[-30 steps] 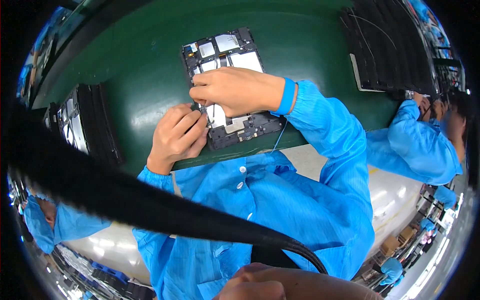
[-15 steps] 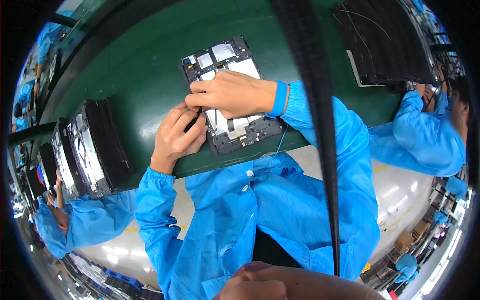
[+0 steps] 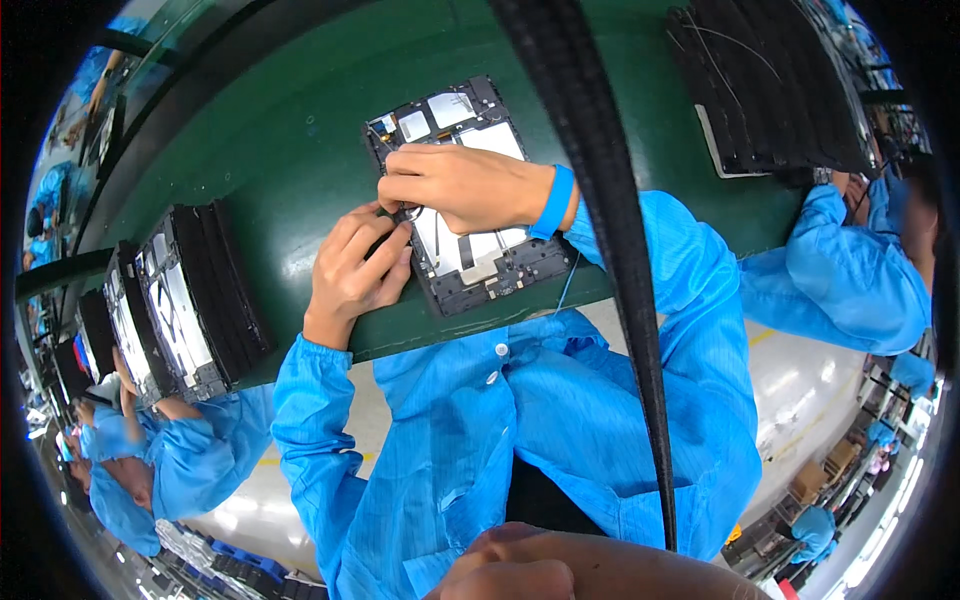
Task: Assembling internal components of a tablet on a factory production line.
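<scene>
While the opened tablet-like device (image 3: pixel 485 250) lies on the green tabletop (image 3: pixel 290 190), the right hand (image 3: pixel 465 188) arches over it from its right side, probably to reach its left edge without leaning on it. Beside that edge, the left hand (image 3: pixel 355 262) sits low, perhaps for steadiness. Both hands' fingers are curled, tips close together; whether they pinch anything is hidden, so I cannot tell. Well to the device's right is a dark stack (image 3: pixel 765 100)
</scene>
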The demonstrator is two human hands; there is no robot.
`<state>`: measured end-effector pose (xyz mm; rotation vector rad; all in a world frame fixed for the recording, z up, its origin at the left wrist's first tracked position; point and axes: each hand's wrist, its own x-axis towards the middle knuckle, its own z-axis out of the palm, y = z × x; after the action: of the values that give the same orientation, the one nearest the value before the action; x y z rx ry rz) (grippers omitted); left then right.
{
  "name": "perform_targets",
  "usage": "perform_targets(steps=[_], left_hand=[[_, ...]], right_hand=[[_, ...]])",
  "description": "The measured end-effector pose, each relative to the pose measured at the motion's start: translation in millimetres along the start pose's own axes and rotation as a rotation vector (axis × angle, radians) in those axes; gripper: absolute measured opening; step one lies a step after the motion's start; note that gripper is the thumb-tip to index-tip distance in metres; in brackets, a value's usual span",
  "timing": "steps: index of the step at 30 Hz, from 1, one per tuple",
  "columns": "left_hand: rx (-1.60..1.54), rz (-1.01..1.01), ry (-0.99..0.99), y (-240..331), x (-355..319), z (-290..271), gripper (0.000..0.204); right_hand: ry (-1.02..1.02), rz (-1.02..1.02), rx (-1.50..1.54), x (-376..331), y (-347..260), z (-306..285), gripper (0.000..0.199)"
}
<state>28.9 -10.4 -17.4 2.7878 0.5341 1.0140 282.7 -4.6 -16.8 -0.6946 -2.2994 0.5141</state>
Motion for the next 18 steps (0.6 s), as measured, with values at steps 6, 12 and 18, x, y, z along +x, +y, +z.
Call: perform_targets(steps=[6,12,18], left_hand=[[0.000,0.023,-0.007,-3.3,0.6,0.4,0.026],[0.021,0.044,-0.007,-9.7,-0.1,4.7,0.027],[0.017,0.051,-0.018,-7.5,2.1,0.5,0.031]], right_hand=[[0.001,0.023,0.007,-0.1,-0.6,0.3,0.041],[0.026,0.003,-0.022,-0.5,0.8,2.4,0.039],[0.025,0.017,0.001,-0.9,0.4,1.1,0.036]])
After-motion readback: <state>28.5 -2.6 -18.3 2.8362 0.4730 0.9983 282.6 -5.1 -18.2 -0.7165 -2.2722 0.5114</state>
